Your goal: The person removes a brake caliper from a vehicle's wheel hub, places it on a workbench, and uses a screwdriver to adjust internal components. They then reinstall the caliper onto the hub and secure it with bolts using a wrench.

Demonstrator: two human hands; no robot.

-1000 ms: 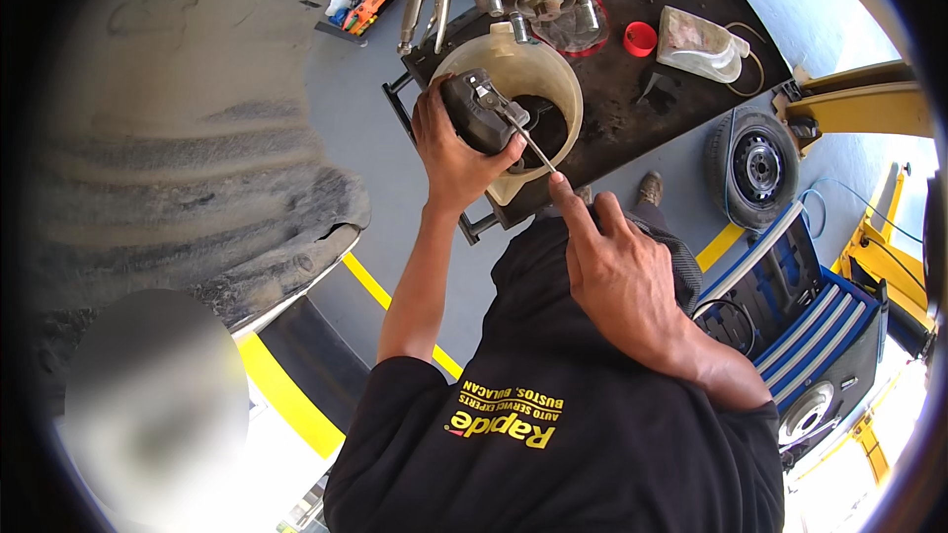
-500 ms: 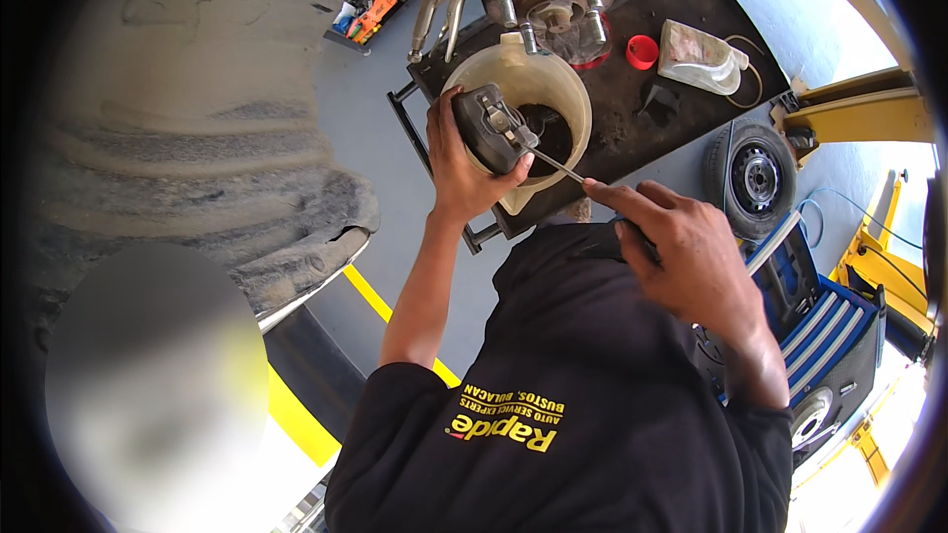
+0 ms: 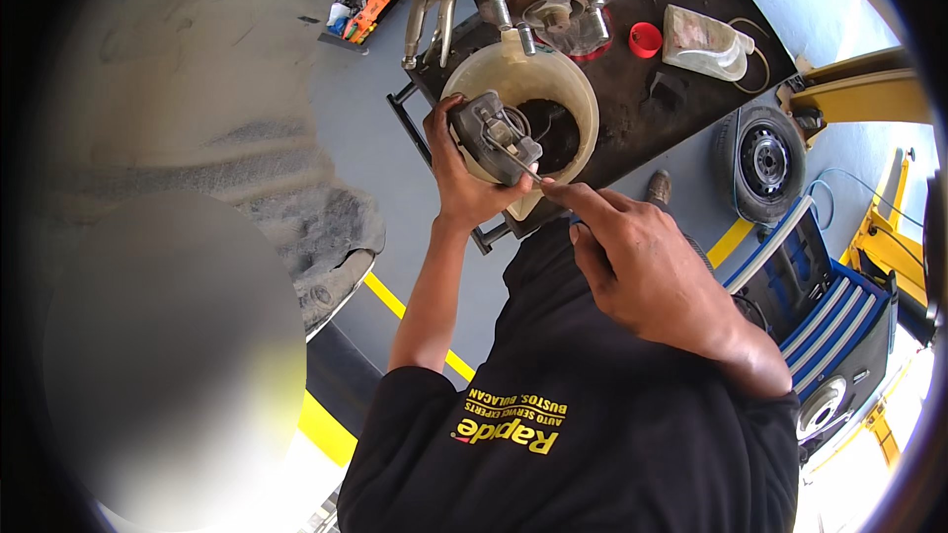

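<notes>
My left hand [image 3: 464, 176] grips a dark, rounded brake part, seemingly a caliper [image 3: 487, 128], by its outer side, tilted over a yellowish plastic jug [image 3: 583, 89]. A metal fitting shows on its upper face. In my right hand [image 3: 647, 262] is a screwdriver [image 3: 520, 165]; its thin shaft reaches to that fitting, the forefinger lies along it, and the handle is mostly hidden in the palm. Dark residue covers the jug's inside bottom. Just beyond the jug is a wheel hub [image 3: 556, 15] with protruding studs.
The jug stands on a black cart [image 3: 632, 104] with a red cap [image 3: 645, 39] and a clear plastic bottle [image 3: 703, 43]. Locking pliers [image 3: 432, 0] hang beside the hub. A wheel [image 3: 763, 163] and a blue toolbox [image 3: 834, 311] are on the right; a dusty car panel [image 3: 197, 69] fills the left.
My right hand has moved left, closer to my left hand, and the screwdriver shaft reaches further onto the brake part. The part has tilted slightly. The whole view has shifted a little.
</notes>
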